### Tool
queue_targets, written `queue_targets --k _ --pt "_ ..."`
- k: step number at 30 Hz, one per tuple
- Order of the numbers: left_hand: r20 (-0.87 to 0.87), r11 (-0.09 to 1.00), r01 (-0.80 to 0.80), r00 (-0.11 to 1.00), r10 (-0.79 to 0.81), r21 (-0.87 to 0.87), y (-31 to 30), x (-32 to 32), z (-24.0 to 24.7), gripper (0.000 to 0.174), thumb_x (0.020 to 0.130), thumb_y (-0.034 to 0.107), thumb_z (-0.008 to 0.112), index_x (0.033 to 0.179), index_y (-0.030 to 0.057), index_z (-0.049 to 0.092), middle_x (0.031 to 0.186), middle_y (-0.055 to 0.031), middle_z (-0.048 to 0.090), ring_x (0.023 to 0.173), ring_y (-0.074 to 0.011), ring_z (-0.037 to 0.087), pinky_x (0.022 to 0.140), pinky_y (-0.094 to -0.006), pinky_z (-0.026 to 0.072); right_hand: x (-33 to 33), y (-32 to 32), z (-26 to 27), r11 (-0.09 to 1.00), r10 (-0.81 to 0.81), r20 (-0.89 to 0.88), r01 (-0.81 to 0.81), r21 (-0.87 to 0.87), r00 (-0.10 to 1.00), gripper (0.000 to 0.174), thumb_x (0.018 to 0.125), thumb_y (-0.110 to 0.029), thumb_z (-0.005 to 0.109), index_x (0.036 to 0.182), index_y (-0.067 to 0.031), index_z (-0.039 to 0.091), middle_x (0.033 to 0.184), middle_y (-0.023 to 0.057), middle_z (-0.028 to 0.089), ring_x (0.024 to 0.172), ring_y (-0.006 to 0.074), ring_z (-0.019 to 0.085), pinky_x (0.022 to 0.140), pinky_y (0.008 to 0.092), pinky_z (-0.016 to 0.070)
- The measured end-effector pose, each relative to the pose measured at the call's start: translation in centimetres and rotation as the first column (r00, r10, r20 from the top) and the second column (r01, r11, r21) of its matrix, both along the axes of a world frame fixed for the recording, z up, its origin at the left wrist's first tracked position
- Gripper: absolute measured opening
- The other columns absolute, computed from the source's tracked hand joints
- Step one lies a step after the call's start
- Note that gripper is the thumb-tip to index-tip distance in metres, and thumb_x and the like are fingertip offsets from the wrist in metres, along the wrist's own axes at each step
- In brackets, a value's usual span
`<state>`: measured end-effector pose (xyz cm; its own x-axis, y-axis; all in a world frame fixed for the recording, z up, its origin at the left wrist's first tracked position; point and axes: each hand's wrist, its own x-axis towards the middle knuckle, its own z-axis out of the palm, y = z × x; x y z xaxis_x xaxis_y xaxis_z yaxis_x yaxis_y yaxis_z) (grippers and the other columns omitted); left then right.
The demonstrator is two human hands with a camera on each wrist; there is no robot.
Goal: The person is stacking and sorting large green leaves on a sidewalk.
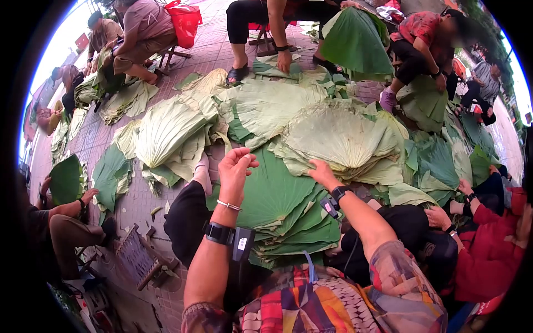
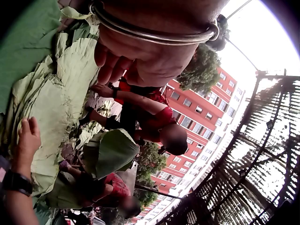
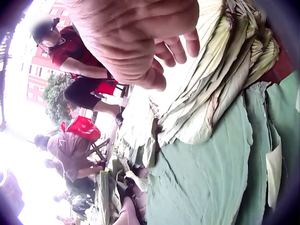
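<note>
Large green lotus leaves [image 1: 277,191] lie stacked in front of the wearer, with paler, yellowish undersides facing up on the stack of lotus leaves [image 1: 338,133] just beyond. My left hand [image 1: 235,171] is raised over the left side of the green stack. Its fingers are loosely bent, and the left wrist view shows nothing in them. At the near edge of the pale stack is my right hand [image 1: 324,174], fingers relaxed and slightly spread. In the right wrist view, its fingertips [image 3: 192,44] overlap the pale leaves.
More pale leaves [image 1: 169,130] spread over the paved ground [image 1: 139,194]. Across from me a seated person handles a big green leaf [image 1: 358,44]. Other people sit close on the right, one in a red sleeve [image 1: 488,255]. A low folding stool [image 1: 141,258] stands at left.
</note>
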<state>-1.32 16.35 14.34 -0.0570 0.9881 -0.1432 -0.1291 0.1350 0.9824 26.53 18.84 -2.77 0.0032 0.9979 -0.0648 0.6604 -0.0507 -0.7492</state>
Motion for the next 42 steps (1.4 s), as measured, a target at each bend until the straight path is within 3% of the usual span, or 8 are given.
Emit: queue_targets --k 3,5,9,19,25,31,37,42 --pt "0.017 1.000 -0.011 1.000 0.011 0.003 0.0 -0.3 0.0 0.016 0.082 0.012 0.052 0.096 0.0043 0.054 0.084 -0.0056 0.061 0.070 -0.0124 0.060 0.058 -0.0217 0.0418 -5.0 -2.5 -0.8 0.798 0.584 0.011 -0.571 -0.193 0.812 0.055 0.061 -0.024 0.068 0.111 -0.0066 0.052 0.106 0.0195 0.055 0.099 0.0327 0.051 0.085 0.0370 0.0412" --pt "0.018 1.000 -0.014 1.000 0.014 0.001 0.0 -0.5 -0.2 0.016 0.082 0.012 0.052 0.096 0.0043 0.054 0.084 -0.0056 0.061 0.070 -0.0124 0.060 0.058 -0.0215 0.0418 -7.7 -5.0 -1.1 0.646 0.763 0.134 -0.741 -0.185 0.632 0.061 0.062 -0.026 0.070 0.116 -0.0088 0.048 0.108 0.0151 0.052 0.102 0.0313 0.048 0.084 0.0394 0.0417" --pt "0.013 1.000 -0.023 1.000 0.023 -0.008 -0.1 -0.7 0.0 0.016 0.082 0.011 0.052 0.096 0.0042 0.054 0.084 -0.0055 0.061 0.070 -0.0125 0.060 0.057 -0.0210 0.0419 -9.1 -7.3 -2.3 0.681 0.732 0.212 -0.708 -0.188 0.648 0.060 0.062 -0.022 0.070 0.116 -0.0082 0.048 0.109 0.0080 0.050 0.105 0.0290 0.044 0.082 0.0416 0.0424" --pt "0.046 0.999 -0.051 0.998 0.051 0.011 -0.2 -0.6 0.3 0.018 0.078 0.009 0.056 0.094 0.0018 0.055 0.079 -0.0035 0.062 0.066 -0.0107 0.061 0.054 -0.0204 0.0407 -8.8 -6.7 -4.0 0.655 0.755 0.103 -0.742 -0.143 0.647 0.052 0.066 -0.015 0.063 0.114 -0.0033 0.048 0.114 0.0137 0.048 0.101 0.0338 0.046 0.089 0.0372 0.0382" --pt "0.038 0.999 -0.052 0.998 0.051 0.009 -0.2 -0.5 0.4 0.018 0.077 0.009 0.056 0.094 0.0018 0.055 0.079 -0.0035 0.062 0.066 -0.0109 0.061 0.054 -0.0207 0.0409 -8.5 -7.4 -3.3 0.642 0.750 0.250 -0.765 -0.052 0.613 0.051 0.066 -0.012 0.061 0.114 -0.0032 0.047 0.114 0.0147 0.048 0.102 0.0343 0.045 0.088 0.0379 0.0381" --pt "0.043 0.999 -0.040 0.998 0.039 0.015 -0.1 -0.6 0.4 0.017 0.078 0.009 0.056 0.094 0.0015 0.055 0.080 -0.0039 0.062 0.067 -0.0113 0.061 0.054 -0.0208 0.0411 -8.7 -5.2 -2.9 0.637 0.771 0.067 -0.767 -0.079 0.633 0.048 0.067 -0.009 0.058 0.114 -0.0027 0.046 0.111 0.0167 0.049 0.099 0.0332 0.047 0.085 0.0390 0.0386" --pt "0.045 0.999 -0.036 0.998 0.035 0.021 -0.3 -0.6 0.4 0.017 0.079 0.009 0.054 0.094 0.0017 0.055 0.081 -0.0047 0.062 0.068 -0.0116 0.061 0.054 -0.0209 0.0410 -11.7 -5.6 -1.4 0.663 0.684 0.216 -0.717 0.214 0.697 0.016 0.070 -0.007 0.052 0.086 -0.0031 0.052 0.078 0.0146 0.052 0.076 0.0342 0.052 0.067 0.0408 0.0438" --pt "0.050 1.000 -0.025 0.998 0.024 0.018 -0.4 -0.6 0.4 0.017 0.079 0.009 0.053 0.095 0.0026 0.056 0.082 -0.0055 0.062 0.068 -0.0117 0.061 0.055 -0.0207 0.0403 -11.7 -5.2 0.1 0.759 0.606 0.307 -0.649 0.054 0.734 0.012 0.077 -0.015 0.052 0.087 -0.0084 0.053 0.076 0.0119 0.056 0.073 0.0338 0.054 0.063 0.0415 0.0441"
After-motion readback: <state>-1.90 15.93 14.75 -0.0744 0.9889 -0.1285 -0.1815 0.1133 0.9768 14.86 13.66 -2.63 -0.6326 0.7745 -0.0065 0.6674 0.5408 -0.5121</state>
